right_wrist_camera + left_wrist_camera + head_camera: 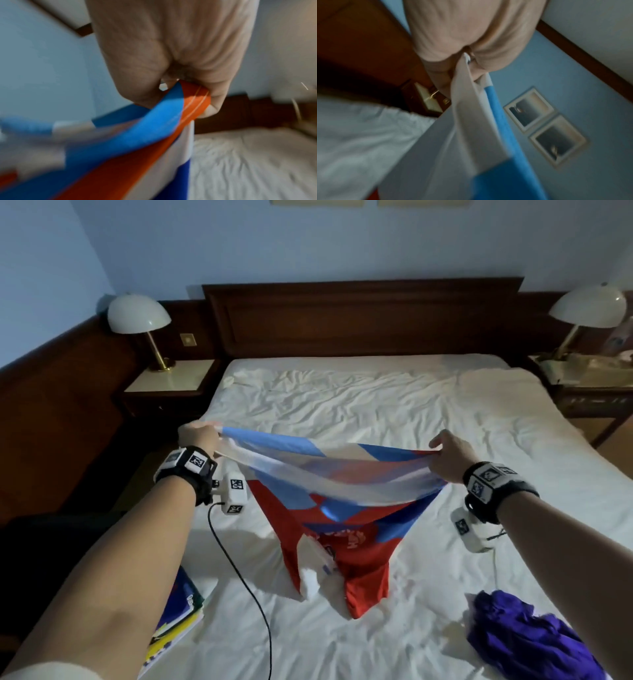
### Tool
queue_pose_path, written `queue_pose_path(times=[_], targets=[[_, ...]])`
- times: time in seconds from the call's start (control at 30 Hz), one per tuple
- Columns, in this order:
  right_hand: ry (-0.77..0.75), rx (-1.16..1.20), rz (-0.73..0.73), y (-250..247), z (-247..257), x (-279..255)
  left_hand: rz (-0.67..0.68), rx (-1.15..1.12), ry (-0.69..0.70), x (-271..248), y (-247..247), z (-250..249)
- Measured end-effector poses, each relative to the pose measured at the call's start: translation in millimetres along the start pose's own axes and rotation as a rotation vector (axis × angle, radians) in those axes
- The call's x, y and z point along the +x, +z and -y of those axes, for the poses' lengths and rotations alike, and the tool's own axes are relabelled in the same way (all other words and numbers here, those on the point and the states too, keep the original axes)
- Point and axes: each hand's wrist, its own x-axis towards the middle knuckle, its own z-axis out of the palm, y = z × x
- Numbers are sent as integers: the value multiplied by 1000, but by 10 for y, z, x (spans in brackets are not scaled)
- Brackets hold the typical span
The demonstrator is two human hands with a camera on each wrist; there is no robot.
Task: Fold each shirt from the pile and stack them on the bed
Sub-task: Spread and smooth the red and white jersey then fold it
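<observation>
The bed (376,405), in a rumpled white sheet, carries a purple garment (520,635) and folded shirts (178,611).

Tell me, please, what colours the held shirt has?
Red, white, light and dark blue blocks on the shirt; clearest in the head view.

The white print on the shirt's (346,539) red chest is too blurred to read.

Dark wooden headboard (363,316) against a blue wall, flanked by two nightstands, each bearing a white dome lamp (138,314) (587,307). Two framed pictures (544,127) hang side by side on the wall. A black cable (239,570) trails across the sheet.
</observation>
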Motion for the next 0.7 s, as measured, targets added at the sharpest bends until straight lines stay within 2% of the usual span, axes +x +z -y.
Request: queue_pose_path(times=[0.03, 0.07, 0.13, 0.2, 0.3, 0.37, 0.47, 0.63, 0.7], targets=[[-40, -112, 34, -86, 12, 53, -90, 82, 40, 57, 0, -92], [-51, -184, 57, -166, 37, 72, -124, 214, 82, 100, -9, -162], [-10, -269, 13, -318, -3, 277, -105, 443, 110, 172, -24, -280], [32, -273, -5, -477, -48, 464, -65, 507, 78, 251, -50, -375], [81, 132, 167, -658, 86, 555, 64, 257, -66, 448, -22, -473], [109, 411, 212, -721, 186, 659, 115, 112, -145, 625, 51, -536], [155, 598, 130, -703, 364, 1015, 161, 7, -123, 857, 211, -728], [187, 801, -61, -734, 672, 1816, 9, -133, -48, 1275, 583, -1242], [152, 812, -126, -825, 767, 2142, 6, -170, 22, 1493, 690, -1529]])
